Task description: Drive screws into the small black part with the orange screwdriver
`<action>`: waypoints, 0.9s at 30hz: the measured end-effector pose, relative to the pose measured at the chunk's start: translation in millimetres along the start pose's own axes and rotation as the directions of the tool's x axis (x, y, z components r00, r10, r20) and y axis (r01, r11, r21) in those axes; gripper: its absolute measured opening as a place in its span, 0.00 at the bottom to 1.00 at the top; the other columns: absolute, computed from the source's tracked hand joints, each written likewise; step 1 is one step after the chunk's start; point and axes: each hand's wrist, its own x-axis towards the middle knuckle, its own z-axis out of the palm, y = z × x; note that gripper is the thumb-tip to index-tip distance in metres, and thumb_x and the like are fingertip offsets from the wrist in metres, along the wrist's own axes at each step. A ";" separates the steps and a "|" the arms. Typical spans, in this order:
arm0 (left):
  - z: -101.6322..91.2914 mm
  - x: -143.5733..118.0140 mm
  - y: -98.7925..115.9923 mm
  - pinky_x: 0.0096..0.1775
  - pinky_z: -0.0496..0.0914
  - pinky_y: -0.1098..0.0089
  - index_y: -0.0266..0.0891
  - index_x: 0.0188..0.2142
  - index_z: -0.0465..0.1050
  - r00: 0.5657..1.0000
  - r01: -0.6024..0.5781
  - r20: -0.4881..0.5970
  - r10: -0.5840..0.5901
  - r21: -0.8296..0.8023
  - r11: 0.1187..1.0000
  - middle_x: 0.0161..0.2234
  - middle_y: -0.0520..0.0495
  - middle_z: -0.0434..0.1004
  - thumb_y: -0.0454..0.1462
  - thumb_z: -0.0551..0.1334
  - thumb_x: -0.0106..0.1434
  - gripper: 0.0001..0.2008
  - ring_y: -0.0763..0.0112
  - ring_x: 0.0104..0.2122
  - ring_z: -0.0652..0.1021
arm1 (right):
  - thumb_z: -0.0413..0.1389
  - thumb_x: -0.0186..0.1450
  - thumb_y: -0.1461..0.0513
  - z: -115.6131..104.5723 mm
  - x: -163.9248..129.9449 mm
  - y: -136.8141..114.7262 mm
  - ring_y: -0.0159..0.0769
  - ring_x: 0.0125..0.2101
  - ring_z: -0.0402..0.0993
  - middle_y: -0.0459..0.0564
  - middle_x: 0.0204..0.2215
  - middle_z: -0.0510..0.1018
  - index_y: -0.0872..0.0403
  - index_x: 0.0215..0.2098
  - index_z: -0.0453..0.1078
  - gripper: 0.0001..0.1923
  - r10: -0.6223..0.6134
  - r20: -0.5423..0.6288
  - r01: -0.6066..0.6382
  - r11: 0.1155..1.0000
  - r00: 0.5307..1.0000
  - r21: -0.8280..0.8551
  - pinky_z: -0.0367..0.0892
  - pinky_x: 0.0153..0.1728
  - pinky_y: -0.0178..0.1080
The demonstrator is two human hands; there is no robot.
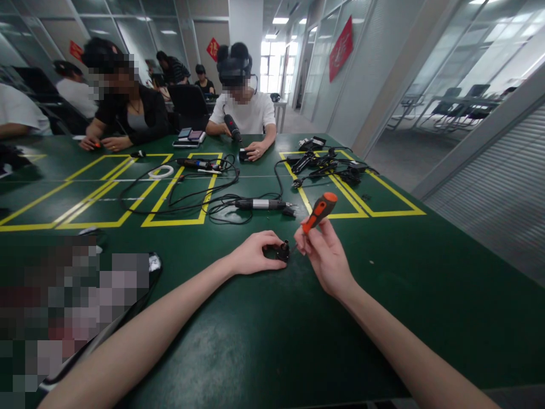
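Small black part pinned on the green table (383, 295), screwdriver tip at it.

Left hand (255, 255) closed around the small black part (281, 250), pressing it to the table near mid-edge. Right hand (326, 255) pinching the orange-handled screwdriver (318, 211) low on the shaft end, handle tilted up and away, tip just beside the part. Part looks light, rigid, likely plastic, small enough to skid or spin; best gripped by its sides, flat down. Screwdriver handle ribbed, stiff, easy hold. Beyond: electric driver (260, 204) with tangled black cables (187, 196), white ring (160, 171), more black cable gear (327, 165) to the right. Two seated people opposite, well apart. Nothing between hands and part.
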 end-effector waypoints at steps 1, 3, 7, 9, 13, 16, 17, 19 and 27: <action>0.1 0.1 0.0 0.49 0.71 0.65 0.37 0.39 0.82 1.000 0.000 -0.001 0.000 0.000 1.000 0.40 0.47 0.78 0.39 0.75 0.58 0.11 0.67 0.40 0.77 | 0.65 0.66 0.43 -0.4 0.5 0.1 0.34 0.25 0.59 0.40 0.23 0.68 0.46 0.42 0.69 0.20 0.002 0.002 -0.001 1.000 1.000 -0.019 0.58 0.29 0.38; 0.1 0.4 0.3 0.49 0.71 0.65 0.37 0.40 0.83 1.000 -0.001 0.000 0.001 0.000 1.000 0.41 0.47 0.78 0.39 0.75 0.58 0.12 0.66 0.40 0.78 | 0.63 0.68 0.41 -0.8 1.4 -1.1 0.34 0.25 0.58 0.41 0.23 0.68 0.47 0.40 0.71 0.20 0.016 0.039 -0.014 0.998 0.999 -0.056 0.57 0.29 0.39; -0.7 0.9 1.9 0.49 0.71 0.66 0.38 0.42 0.84 1.000 -0.004 0.007 0.004 -0.001 1.000 0.40 0.47 0.78 0.38 0.75 0.58 0.13 0.65 0.42 0.78 | 0.59 0.70 0.39 0.3 0.3 -3.7 0.34 0.25 0.58 0.43 0.23 0.67 0.50 0.37 0.73 0.24 0.037 0.101 -0.031 0.998 0.994 -0.056 0.57 0.28 0.40; -0.9 0.8 2.5 0.49 0.71 0.66 0.38 0.43 0.84 1.000 -0.002 0.009 0.002 0.000 1.000 0.40 0.47 0.78 0.38 0.75 0.58 0.13 0.66 0.41 0.77 | 0.58 0.71 0.40 0.7 -0.9 -2.7 0.34 0.25 0.59 0.43 0.23 0.67 0.50 0.41 0.74 0.22 0.010 0.090 -0.008 1.000 0.996 -0.026 0.57 0.28 0.39; -0.1 0.3 2.2 0.47 0.70 0.67 0.37 0.41 0.84 1.000 0.004 0.006 -0.004 -0.004 1.000 0.40 0.48 0.77 0.38 0.75 0.58 0.12 0.67 0.40 0.77 | 0.65 0.68 0.45 -1.7 -1.2 1.3 0.34 0.26 0.62 0.40 0.25 0.68 0.46 0.45 0.70 0.18 -0.070 0.074 0.071 0.997 0.995 -0.009 0.60 0.29 0.38; 0.2 0.5 1.7 0.47 0.70 0.67 0.37 0.38 0.83 1.000 0.003 0.000 -0.003 -0.006 1.000 0.40 0.48 0.77 0.39 0.75 0.58 0.11 0.67 0.40 0.77 | 0.64 0.69 0.45 -4.2 0.0 1.2 0.34 0.25 0.63 0.41 0.25 0.71 0.46 0.43 0.69 0.17 -0.057 0.090 0.062 0.996 0.994 -0.056 0.60 0.30 0.39; 0.1 0.7 1.7 0.48 0.70 0.67 0.37 0.38 0.82 1.000 0.002 0.000 -0.002 -0.007 1.000 0.40 0.48 0.77 0.39 0.75 0.58 0.11 0.67 0.40 0.77 | 0.62 0.70 0.44 -4.6 0.2 0.6 0.34 0.24 0.62 0.42 0.26 0.72 0.47 0.42 0.70 0.17 -0.039 0.103 0.048 0.996 0.994 -0.079 0.60 0.29 0.40; -0.3 1.0 2.1 0.48 0.70 0.67 0.37 0.38 0.82 1.000 -0.002 0.004 0.002 -0.007 1.000 0.39 0.48 0.77 0.39 0.75 0.58 0.10 0.67 0.40 0.77 | 0.59 0.72 0.43 -4.3 0.1 -0.9 0.34 0.24 0.62 0.43 0.26 0.72 0.49 0.41 0.71 0.19 -0.007 0.119 0.021 0.993 0.993 -0.116 0.60 0.29 0.41; -0.4 0.2 1.0 0.49 0.71 0.66 0.37 0.39 0.82 1.000 -0.008 0.001 0.008 0.005 1.000 0.40 0.48 0.77 0.39 0.75 0.58 0.11 0.67 0.40 0.77 | 0.61 0.69 0.43 -3.8 -1.1 2.1 0.32 0.22 0.61 0.40 0.25 0.73 0.46 0.46 0.66 0.19 -0.067 0.083 0.074 0.993 0.994 -0.089 0.60 0.25 0.38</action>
